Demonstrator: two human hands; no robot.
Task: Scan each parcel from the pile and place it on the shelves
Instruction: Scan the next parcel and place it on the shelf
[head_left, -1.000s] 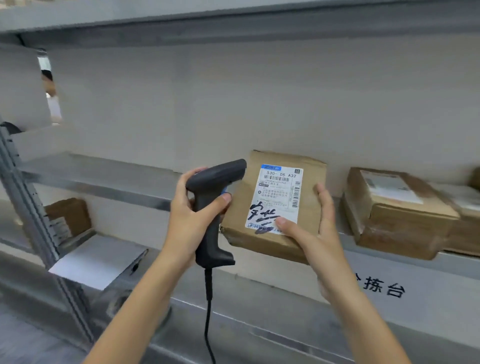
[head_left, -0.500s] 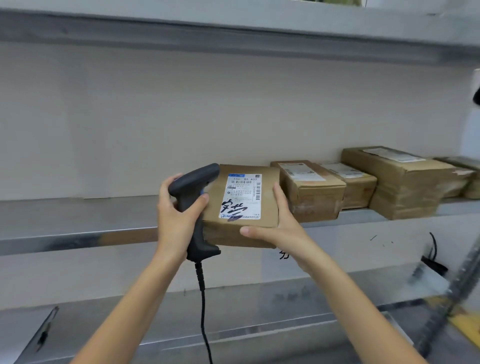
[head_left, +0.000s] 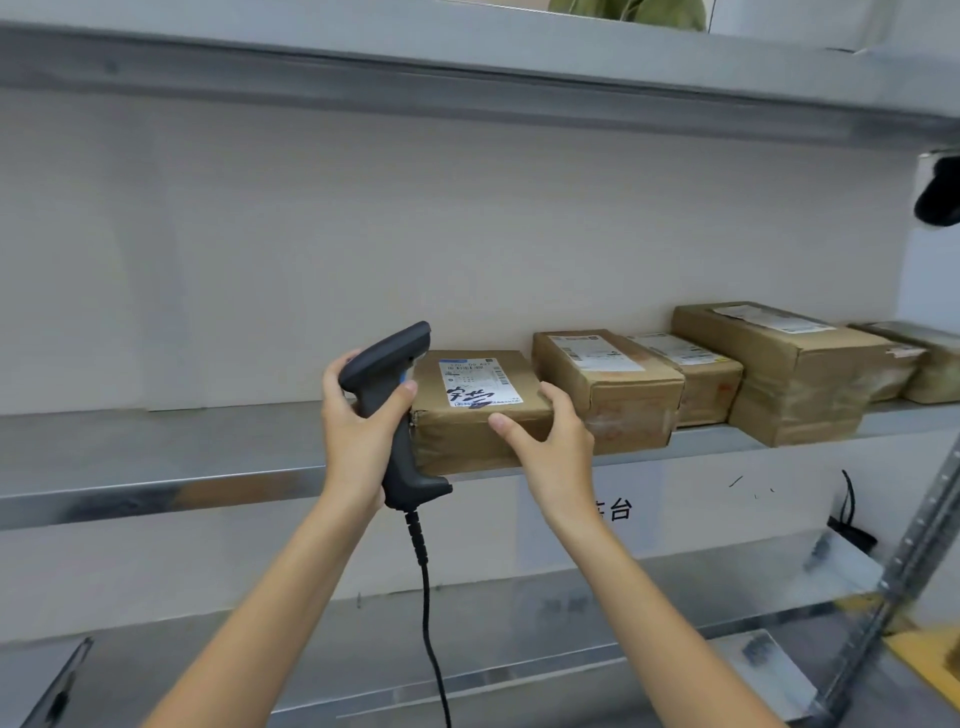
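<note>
Left hand (head_left: 363, 431) is wrapped tight round the grip of the black barcode scanner (head_left: 392, 410), thumb laid across the front of the handle, fingers curled behind it, and the scanner's head points up toward one o'clock while its black cable (head_left: 428, 613) drops straight down to six o'clock between the forearms. Right hand (head_left: 550, 441) is on the parcel (head_left: 472, 410), a brown cardboard box with a white shipping label (head_left: 478, 383) and dark handwriting on top; the thumb presses flat on the box's front face and the fingers curl over its right top corner, so it has a hold on that end. The parcel sits at the front edge of the middle shelf (head_left: 156, 467), bottom looking flat on the metal, its left front corner tucked just behind the scanner handle. At three o'clock from it, touching or very nearly so, comes a row of taped cardboard boxes (head_left: 608, 389) running away toward the right end of the shelf, each with its own label. Above, at twelve o'clock, the underside of the upper shelf (head_left: 467, 67) spans the view. Down at four o'clock a perforated metal upright (head_left: 904, 561) leans across the lower shelf (head_left: 519, 639).
</note>
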